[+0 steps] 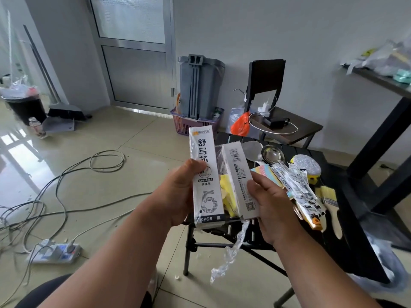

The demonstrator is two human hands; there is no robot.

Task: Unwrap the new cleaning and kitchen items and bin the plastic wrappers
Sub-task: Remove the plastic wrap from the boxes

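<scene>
left hand [178, 194] grips one box [205, 176]; right hand [270, 201] grips other box [239, 181]; torn wrapper [231, 247] dangling; may drop to floor, missing bin [24, 105].

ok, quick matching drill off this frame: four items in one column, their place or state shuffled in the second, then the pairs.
Items
1. white box with the big 5
2. strip of clear wrap
3. paintbrush
4. power strip

Place or state
A. lying on the floor with cables plugged in
B. hanging loose below the boxes
C. lying on the black table
D. held in the left hand

Pairs: 1-D, 2-B, 3-C, 4-A
</scene>
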